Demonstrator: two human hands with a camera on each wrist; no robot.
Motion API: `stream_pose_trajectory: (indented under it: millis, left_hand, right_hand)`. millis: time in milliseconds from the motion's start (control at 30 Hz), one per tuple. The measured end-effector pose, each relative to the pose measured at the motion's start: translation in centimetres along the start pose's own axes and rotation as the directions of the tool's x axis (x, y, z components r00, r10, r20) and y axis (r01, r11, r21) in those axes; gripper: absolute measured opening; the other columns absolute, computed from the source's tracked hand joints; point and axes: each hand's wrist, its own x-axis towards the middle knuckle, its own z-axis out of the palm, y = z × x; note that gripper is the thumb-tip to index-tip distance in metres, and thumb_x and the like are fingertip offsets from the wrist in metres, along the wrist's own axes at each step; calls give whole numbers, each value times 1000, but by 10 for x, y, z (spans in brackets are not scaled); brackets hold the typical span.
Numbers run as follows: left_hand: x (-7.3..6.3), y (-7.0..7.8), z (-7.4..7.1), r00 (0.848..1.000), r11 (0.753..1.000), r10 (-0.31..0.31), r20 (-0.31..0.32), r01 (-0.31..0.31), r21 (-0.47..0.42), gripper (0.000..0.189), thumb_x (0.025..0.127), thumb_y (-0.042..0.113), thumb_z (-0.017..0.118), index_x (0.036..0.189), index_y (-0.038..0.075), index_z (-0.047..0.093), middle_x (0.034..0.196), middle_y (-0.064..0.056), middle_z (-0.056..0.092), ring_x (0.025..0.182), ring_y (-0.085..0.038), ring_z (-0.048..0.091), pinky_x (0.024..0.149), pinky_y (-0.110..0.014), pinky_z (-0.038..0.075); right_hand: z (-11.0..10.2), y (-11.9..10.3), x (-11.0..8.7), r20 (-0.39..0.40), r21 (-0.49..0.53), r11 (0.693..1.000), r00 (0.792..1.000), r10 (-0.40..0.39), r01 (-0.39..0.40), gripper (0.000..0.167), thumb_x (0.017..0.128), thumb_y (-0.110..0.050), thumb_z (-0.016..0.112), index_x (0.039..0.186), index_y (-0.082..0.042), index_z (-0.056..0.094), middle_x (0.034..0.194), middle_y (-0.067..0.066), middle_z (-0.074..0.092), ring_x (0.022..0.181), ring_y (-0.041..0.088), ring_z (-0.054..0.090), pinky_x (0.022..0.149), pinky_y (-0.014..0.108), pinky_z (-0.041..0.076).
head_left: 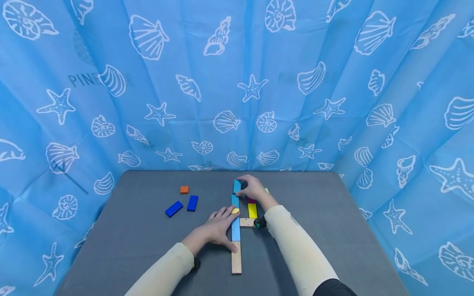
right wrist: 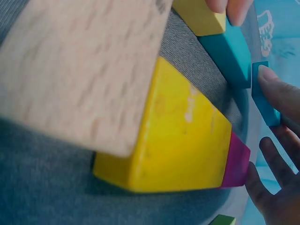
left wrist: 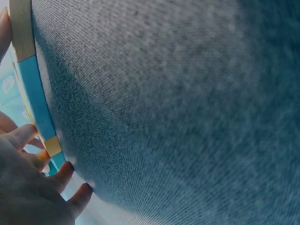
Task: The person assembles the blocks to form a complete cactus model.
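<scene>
A line of blocks runs away from me along the table. It has a plain wooden block nearest, then a long light-blue block, a small yellow block and another blue block. At the far end my right hand pinches a blue block between thumb and fingers; in the right wrist view a gap separates it from the line. My left hand lies spread along the line's left side, its thumb at the wooden block and its fingers around the yellow one.
A wooden block juts rightward from the line, touching a yellow block and, beyond that, a magenta one. Part of a green block shows further off. Two dark-blue blocks and an orange block lie left on the grey table.
</scene>
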Motion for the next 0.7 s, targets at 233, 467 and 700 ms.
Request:
stream_pose_trajectory:
  millis: [233, 467, 700]
  left_hand:
    - [-2, 0, -3, 1000, 1000, 13, 0, -13, -2, 119, 65, 76, 78, 161, 29, 26, 171, -3, 10, 153, -34, 18, 121, -62, 18]
    - [-3, 2, -3, 1000, 1000, 16, -3, -16, 7, 119, 65, 76, 79, 161, 29, 26, 171, -2, 9, 154, -34, 18, 121, -61, 18]
    - [-4, 0, -3, 1000, 1000, 11, -8, -11, 1, 120, 65, 75, 80, 161, 29, 25, 171, -2, 9, 154, -33, 17, 121, -61, 17]
  right_hand:
    - [5, -1, 6, 41, -21, 1000, 999, -7, 8, 60, 87, -26, 81, 142, -18, 59, 150, 10, 52, 138, 33, 47, 114, 52, 39]
    - [7, -1, 7, 83, -47, 999, 997, 4, 0, 61, 89, -27, 80, 145, -17, 57, 152, 10, 50, 141, 34, 44, 115, 53, 37]
    - [4, -1, 8, 88, -27, 999, 996, -21, 23, 56, 95, -32, 72, 145, -12, 55, 151, 14, 51, 140, 35, 45, 114, 54, 37]
